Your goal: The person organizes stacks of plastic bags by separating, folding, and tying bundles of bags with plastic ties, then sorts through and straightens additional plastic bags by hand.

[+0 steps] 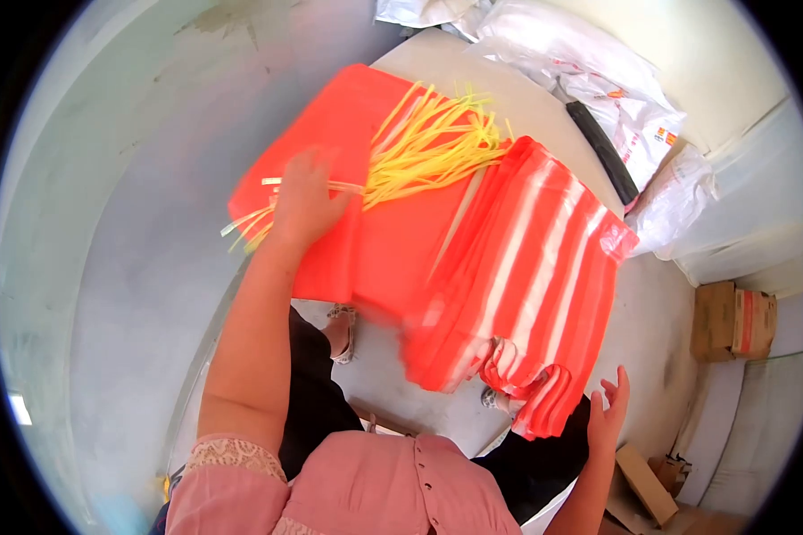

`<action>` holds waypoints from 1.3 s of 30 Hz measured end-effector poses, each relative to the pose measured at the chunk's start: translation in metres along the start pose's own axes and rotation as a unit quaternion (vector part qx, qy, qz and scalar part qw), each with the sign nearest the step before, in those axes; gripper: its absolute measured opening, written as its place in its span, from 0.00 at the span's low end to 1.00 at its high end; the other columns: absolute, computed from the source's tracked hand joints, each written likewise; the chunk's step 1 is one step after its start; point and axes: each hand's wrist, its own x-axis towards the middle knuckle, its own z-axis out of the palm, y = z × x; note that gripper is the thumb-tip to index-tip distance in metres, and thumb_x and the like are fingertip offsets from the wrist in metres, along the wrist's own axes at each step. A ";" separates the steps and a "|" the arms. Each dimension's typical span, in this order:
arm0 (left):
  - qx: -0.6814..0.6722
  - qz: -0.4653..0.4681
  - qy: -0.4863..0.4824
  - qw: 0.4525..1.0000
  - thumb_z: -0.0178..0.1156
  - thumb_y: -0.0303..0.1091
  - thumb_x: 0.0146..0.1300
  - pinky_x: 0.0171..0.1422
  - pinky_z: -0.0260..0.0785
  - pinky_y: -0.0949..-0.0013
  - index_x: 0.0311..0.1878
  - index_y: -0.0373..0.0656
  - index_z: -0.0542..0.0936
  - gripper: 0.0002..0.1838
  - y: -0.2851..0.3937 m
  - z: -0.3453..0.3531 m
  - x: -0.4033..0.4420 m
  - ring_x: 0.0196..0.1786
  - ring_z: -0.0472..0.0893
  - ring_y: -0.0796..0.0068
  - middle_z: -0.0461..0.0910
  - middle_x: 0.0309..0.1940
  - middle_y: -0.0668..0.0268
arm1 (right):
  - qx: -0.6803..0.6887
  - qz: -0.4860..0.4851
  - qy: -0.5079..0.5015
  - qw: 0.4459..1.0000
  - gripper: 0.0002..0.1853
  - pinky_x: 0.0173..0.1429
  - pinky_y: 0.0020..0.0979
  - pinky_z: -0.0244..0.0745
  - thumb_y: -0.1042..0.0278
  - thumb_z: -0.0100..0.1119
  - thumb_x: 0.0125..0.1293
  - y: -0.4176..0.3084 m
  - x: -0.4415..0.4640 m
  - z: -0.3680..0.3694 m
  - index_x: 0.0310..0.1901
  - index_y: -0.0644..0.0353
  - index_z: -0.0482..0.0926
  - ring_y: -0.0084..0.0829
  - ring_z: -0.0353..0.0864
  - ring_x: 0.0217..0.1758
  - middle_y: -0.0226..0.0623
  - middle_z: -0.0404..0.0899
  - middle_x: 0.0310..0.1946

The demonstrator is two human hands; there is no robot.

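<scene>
My left hand (310, 201) is over the red sheet material (330, 259) at the left, by a thin pale strip; its fingers are blurred. A bundle of yellow strips (437, 147) lies on the red material. To the right, a stack of red and white striped plastic (526, 276) hangs over the table's near edge, its lower end curled. My right hand (607, 410) is raised at the lower right of the stack, apart from it, with fingers spread and nothing held.
A pale table (437, 58) carries a black bar (602, 153) and white plastic sacks (580, 53) at the back. Cardboard boxes (732, 321) stand on the right, and a flat cardboard piece (647, 481) lies at the lower right.
</scene>
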 end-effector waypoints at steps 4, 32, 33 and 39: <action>0.107 0.046 -0.156 0.981 0.68 0.56 0.67 0.87 0.44 0.35 0.83 0.58 0.64 0.44 0.040 0.009 -0.015 0.89 0.47 0.47 0.49 0.88 0.57 | -0.162 -0.023 0.012 0.986 0.36 0.80 0.46 0.65 0.75 0.62 0.70 0.032 -0.050 -0.020 0.79 0.62 0.64 0.50 0.72 0.75 0.51 0.63 0.80; -0.085 0.322 -0.248 0.910 0.65 0.25 0.67 0.88 0.49 0.40 0.78 0.55 0.72 0.35 0.161 0.024 -0.049 0.87 0.53 0.46 0.60 0.84 0.57 | -0.175 0.142 0.147 0.963 0.19 0.71 0.39 0.75 0.70 0.56 0.79 0.171 -0.162 -0.075 0.65 0.66 0.80 0.43 0.84 0.63 0.47 0.84 0.61; -0.084 0.320 -0.246 0.911 0.63 0.23 0.67 0.88 0.49 0.40 0.77 0.55 0.73 0.35 0.162 0.027 -0.050 0.87 0.54 0.46 0.61 0.83 0.56 | -0.171 0.144 0.150 0.963 0.18 0.71 0.39 0.75 0.70 0.55 0.79 0.177 -0.168 -0.077 0.65 0.67 0.80 0.43 0.84 0.63 0.47 0.84 0.61; -0.104 0.313 -0.240 0.913 0.61 0.20 0.64 0.87 0.51 0.41 0.74 0.54 0.77 0.33 0.159 0.041 -0.051 0.86 0.56 0.46 0.64 0.82 0.55 | -0.154 0.149 0.161 0.963 0.18 0.72 0.39 0.75 0.69 0.54 0.79 0.202 -0.183 -0.081 0.64 0.68 0.81 0.44 0.84 0.64 0.47 0.85 0.60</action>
